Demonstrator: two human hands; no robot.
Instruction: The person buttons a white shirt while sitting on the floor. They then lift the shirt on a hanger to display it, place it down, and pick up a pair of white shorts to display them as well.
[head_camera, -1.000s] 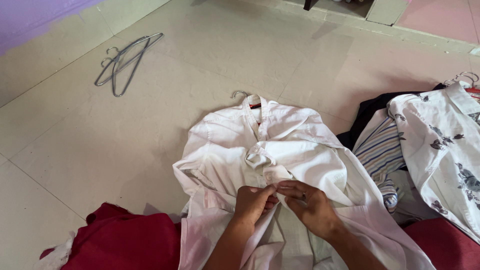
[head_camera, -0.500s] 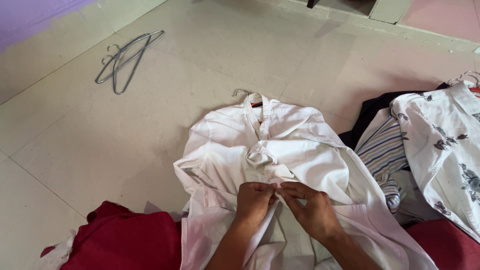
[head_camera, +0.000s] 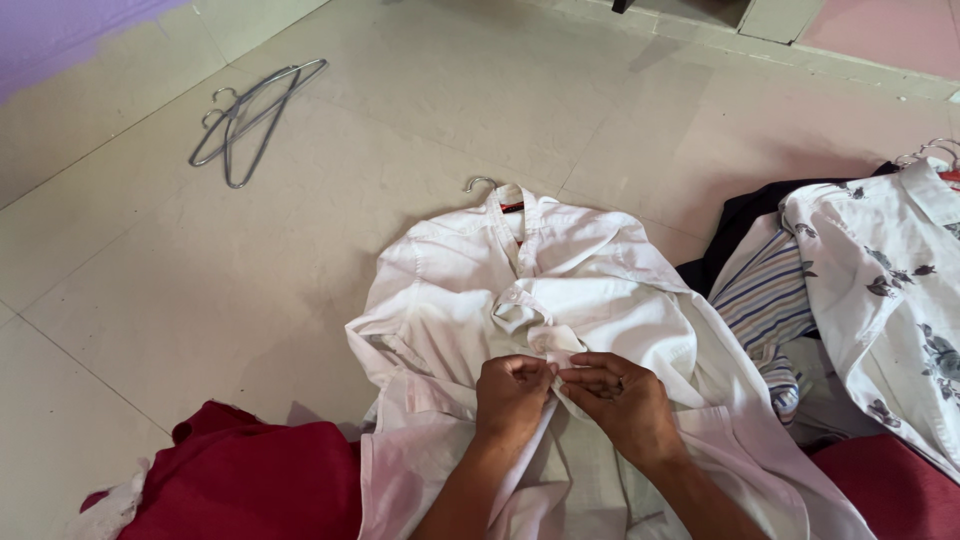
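Tiled floor (head_camera: 150, 300) carries a white shirt (head_camera: 600, 300), collar far and placket running toward the person; left hand (head_camera: 512, 395) and right hand (head_camera: 620, 400), equally near, pinch it mid-placket.

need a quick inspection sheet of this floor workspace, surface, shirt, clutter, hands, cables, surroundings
surface: pale tiled floor, with visible grout lines.
job's things: white shirt lies front up on a wire hanger; only the hook shows above the collar.
clutter: loose wire hangers at upper left; red cloth at lower left; striped shirt and floral shirt at right, over a dark garment.
hands: left hand and right hand pinch the shirt's front edges together at mid chest.
cables: nothing seen.
surroundings: purple wall at upper left; pink floor area at upper right.
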